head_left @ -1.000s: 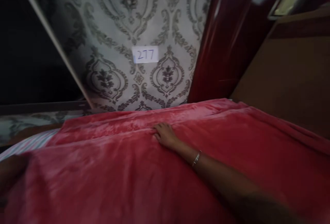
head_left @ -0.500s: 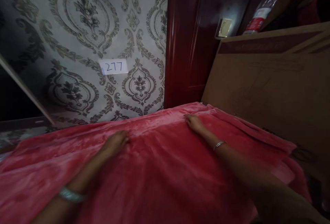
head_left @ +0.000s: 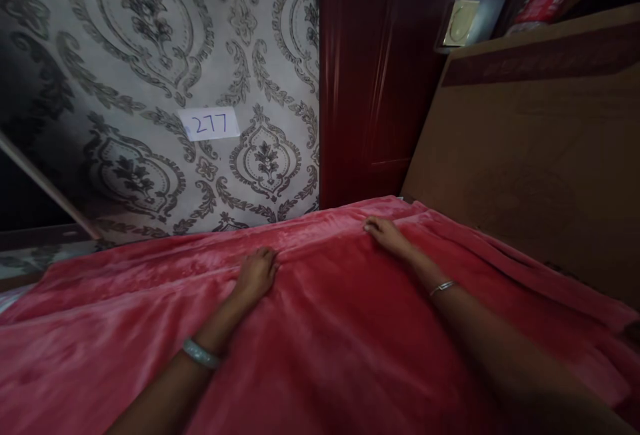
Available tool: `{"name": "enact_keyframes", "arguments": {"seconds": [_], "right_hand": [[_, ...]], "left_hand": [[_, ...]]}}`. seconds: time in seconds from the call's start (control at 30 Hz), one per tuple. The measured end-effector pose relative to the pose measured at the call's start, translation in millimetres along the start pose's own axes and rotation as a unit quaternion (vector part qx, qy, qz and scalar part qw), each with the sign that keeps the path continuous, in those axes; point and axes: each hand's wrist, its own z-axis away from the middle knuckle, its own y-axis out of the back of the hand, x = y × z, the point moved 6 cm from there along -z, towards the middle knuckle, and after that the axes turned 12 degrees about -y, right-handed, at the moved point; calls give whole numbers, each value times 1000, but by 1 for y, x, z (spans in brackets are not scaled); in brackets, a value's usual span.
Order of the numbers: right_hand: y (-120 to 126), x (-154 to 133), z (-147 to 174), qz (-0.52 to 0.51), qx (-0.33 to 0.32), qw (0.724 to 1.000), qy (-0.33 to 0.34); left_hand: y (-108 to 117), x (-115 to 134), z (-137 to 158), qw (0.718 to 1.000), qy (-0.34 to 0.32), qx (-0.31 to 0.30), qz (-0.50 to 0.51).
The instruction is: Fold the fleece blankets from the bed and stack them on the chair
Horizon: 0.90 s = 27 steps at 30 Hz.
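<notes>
Head view: a red plush blanket [head_left: 325, 328] covers the whole lower half of the frame. The left hand [head_left: 256, 275] lies flat on it at the lower centre, fingers spread and holding nothing. The right hand [head_left: 387, 235] rests open on the blanket's far edge, right of centre, near the dark red door [head_left: 370, 88]. A paper label "277" [head_left: 209, 123] is stuck on the patterned wallpaper [head_left: 150, 55], upper left. A brown cardboard box [head_left: 540, 155] stands at the right.

Home bedroom, bed under red plush blanket [head_left: 325, 341], damask wallpaper [head_left: 150, 55], dark red wooden door [head_left: 370, 88], cardboard panel [head_left: 540, 155] alongside
</notes>
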Motion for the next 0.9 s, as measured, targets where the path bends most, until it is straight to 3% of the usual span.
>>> {"name": "enact_keyframes", "arguments": {"seconds": [0.1,0.17,0.3,0.43,0.7,0.8,0.9], "right_hand": [[15,8,-10,-8,-11,1000,3],[13,12,-16,18,-14,1000,-15],[-18,15,-18,76,-16,995,-55],[-36,17,-12,105,3,992,-64],[-32,11,-8,123,33,990,-59],[-29,6,-8,121,51,990,-60],[-8,12,-10,120,82,987,-74]], "left_hand": [[-4,0,2,1000,-14,-2,4],[-5,-2,3,1000,-17,8,21],[-7,-12,4,999,12,15,50],[-8,-19,5,998,64,-13,-6],[-14,-22,3,996,72,-50,-4],[-13,-27,3,998,65,-25,1],[-8,-33,2,997,78,0,7]]}}
